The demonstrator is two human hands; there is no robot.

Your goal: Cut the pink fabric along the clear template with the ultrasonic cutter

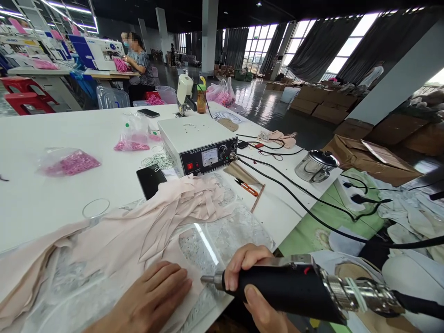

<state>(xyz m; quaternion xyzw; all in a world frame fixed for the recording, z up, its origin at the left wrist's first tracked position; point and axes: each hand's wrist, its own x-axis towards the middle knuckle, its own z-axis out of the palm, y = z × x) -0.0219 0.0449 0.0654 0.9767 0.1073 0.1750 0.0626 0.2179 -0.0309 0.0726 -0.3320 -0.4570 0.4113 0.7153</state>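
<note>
My right hand (pixel 256 286) is wrapped round a black handheld ultrasonic welder (pixel 277 289), whose narrow metal tip points left. That tip sits close to the edge of a pale pink fabric piece (pixel 189 259); whether it touches cannot be told. Flat on the same fabric lies my left hand (pixel 156 296), fingers stretched out and holding nothing. Under the cloth is a clear, glossy sheet (pixel 239 226). More pale pink pieces (pixel 173 199) are heaped behind my left hand. From the welder's rear a cable runs off to the right.
A white control box (pixel 201 138) with a dial stands behind the fabric. Orange-handled thread snips (pixel 247 187), a black phone (pixel 151 179), a lidded metal cup (pixel 316 165) and bags of pink pieces (pixel 72 162) share the table. Black cables (pixel 294 187) cross its right edge.
</note>
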